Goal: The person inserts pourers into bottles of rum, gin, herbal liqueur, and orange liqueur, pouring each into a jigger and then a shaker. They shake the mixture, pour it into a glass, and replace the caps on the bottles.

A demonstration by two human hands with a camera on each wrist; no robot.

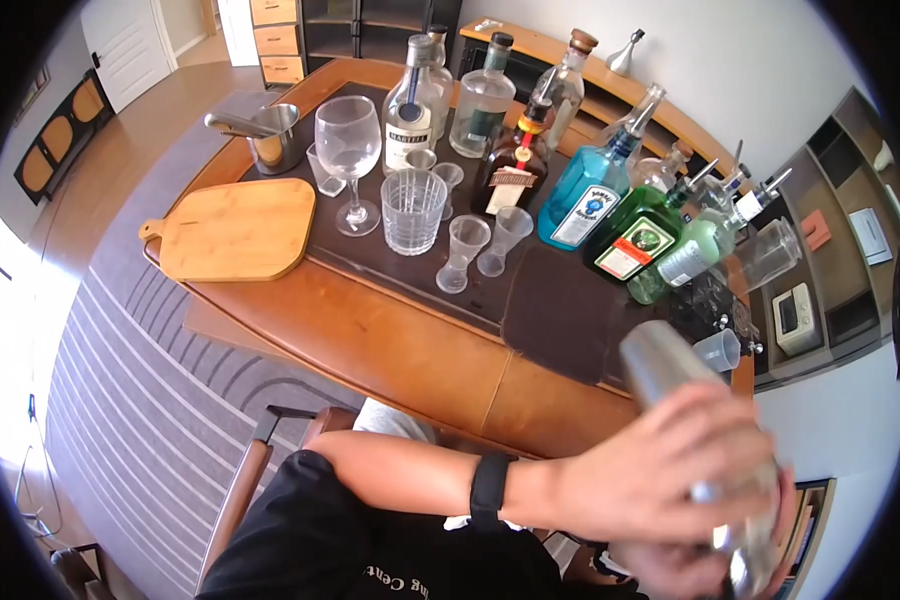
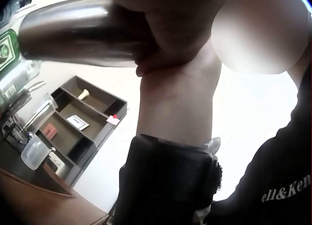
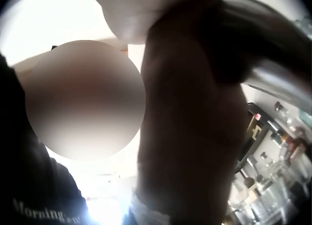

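A silver metal shaker (image 1: 660,362) is held tilted over the table's right front edge, blurred. Around its middle curl the fingers of my left hand (image 1: 675,465), whose wrist wears a black band. Lower down, my right hand (image 1: 670,568) grips the shaker's other end, mostly hidden behind the left. The left wrist view shows the shaker (image 2: 80,32) jutting out from my left hand (image 2: 168,32). Dark and blurred in the right wrist view, my right hand (image 3: 195,64) is against the metal shaker (image 3: 273,34).
Several bottles, among them a blue one (image 1: 582,200) and a green one (image 1: 635,235), stand along the table's back right. Two small jiggers (image 1: 463,255), a cut glass (image 1: 414,212) and a stemmed glass (image 1: 348,140) stand mid-table. A wooden board (image 1: 235,230) lies left.
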